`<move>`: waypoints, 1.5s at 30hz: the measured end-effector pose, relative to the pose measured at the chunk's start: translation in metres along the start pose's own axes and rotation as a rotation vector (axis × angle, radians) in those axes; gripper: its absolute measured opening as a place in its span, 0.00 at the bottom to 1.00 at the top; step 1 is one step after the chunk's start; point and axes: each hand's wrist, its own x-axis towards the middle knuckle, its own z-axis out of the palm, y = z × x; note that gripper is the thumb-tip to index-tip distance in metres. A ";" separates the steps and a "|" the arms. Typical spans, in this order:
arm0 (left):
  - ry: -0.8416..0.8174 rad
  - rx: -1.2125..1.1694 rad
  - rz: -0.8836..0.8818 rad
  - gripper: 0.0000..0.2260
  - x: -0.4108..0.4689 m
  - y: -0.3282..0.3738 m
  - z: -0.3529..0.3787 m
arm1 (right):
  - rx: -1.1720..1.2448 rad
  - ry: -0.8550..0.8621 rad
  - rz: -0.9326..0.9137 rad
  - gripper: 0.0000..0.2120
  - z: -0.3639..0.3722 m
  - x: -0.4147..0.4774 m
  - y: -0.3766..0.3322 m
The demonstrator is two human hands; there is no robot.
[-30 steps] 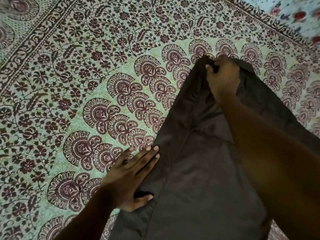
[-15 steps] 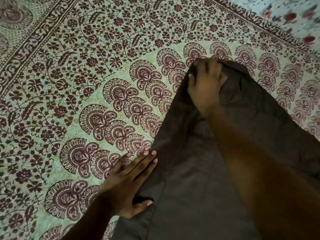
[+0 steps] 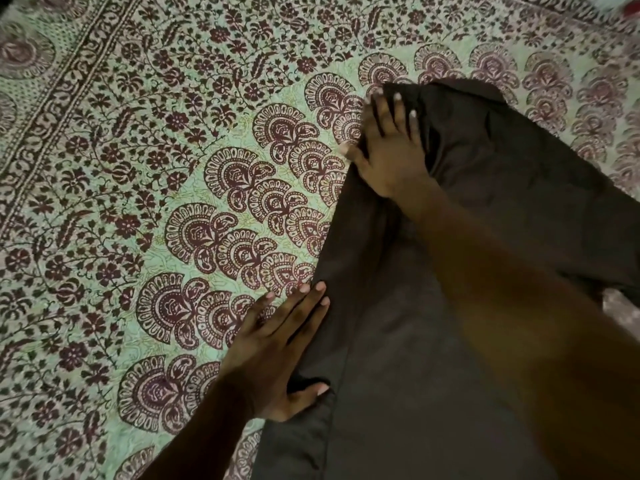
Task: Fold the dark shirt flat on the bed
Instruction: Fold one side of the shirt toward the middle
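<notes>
Patterned bedspread [image 3: 145,188] fills most of the frame: pale green ground, dark maroon fan motifs in a curved band through the centre, floral vines beyond, and a border strip running along the upper left. Dark shirt [image 3: 398,393] occupies the lower right and centre right, lying on the bedspread, its long left edge running diagonally from the bottom centre up to the upper centre. Fabric at the upper end is bunched and raised rather than flat. Right forearm crosses the shirt from the lower right corner. Right hand [image 3: 388,150] sits at the shirt's upper end, fingers spread and pressed on the cloth, thumb at the edge. Left hand [image 3: 277,355] lies open and flat at centre bottom, fingers extended across the shirt's left edge, thumb resting on the fabric.
</notes>
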 end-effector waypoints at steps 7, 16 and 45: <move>0.036 0.006 0.012 0.50 -0.001 -0.001 0.003 | -0.005 0.027 -0.115 0.38 0.029 -0.138 -0.028; 0.018 0.100 0.140 0.46 -0.049 0.013 0.018 | 0.005 0.038 -0.126 0.36 0.031 -0.200 -0.059; 0.208 -0.150 0.024 0.22 -0.153 0.129 0.049 | 0.680 0.280 0.120 0.13 0.028 -0.462 -0.048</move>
